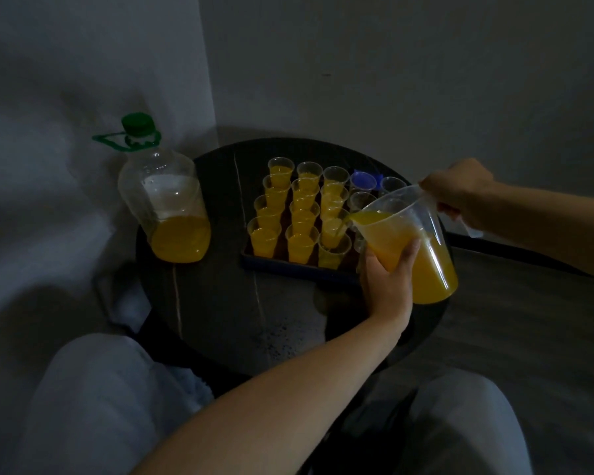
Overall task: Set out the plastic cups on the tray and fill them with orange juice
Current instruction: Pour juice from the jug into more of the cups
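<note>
The right hand (460, 195) grips the handle of the tilted jug (422, 214) (left hand (388, 286) cupped round its side), pouring orange juice (384, 236) into a plastic cup (335, 252) on the tray (299, 269).

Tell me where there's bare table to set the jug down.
Bare tabletop lies between tray and near edge; a narrower strip between bottle and tray. The tray is packed with cups; left hand and right hand hold the jug over its right end.

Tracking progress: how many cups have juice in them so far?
12 cups: four in each of the tray's three left columns; the jug is filling the nearest right one. The jug may hide others.
</note>
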### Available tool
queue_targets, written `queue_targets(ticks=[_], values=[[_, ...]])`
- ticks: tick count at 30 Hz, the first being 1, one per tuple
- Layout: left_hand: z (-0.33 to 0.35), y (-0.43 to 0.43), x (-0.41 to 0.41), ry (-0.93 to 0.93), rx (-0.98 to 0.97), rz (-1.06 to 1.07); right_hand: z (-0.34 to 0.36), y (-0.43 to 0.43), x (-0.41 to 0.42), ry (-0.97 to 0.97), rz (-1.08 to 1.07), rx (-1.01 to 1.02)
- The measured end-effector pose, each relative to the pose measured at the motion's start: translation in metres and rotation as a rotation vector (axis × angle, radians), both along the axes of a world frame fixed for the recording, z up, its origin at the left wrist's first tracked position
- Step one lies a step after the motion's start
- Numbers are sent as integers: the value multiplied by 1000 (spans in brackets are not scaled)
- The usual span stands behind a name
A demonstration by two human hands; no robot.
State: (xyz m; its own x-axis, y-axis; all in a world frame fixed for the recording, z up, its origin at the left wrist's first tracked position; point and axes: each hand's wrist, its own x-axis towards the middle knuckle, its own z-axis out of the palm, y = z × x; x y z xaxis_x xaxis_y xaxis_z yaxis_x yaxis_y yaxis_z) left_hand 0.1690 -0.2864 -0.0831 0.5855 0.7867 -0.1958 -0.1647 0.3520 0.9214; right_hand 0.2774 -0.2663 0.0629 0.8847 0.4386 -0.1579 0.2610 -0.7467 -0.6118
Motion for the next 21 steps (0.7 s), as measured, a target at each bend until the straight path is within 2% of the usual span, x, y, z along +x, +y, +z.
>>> queue_targets(ticks=[21], values=[[3, 4, 0, -15, 14, 7, 4, 3, -2, -47, 1, -25]])
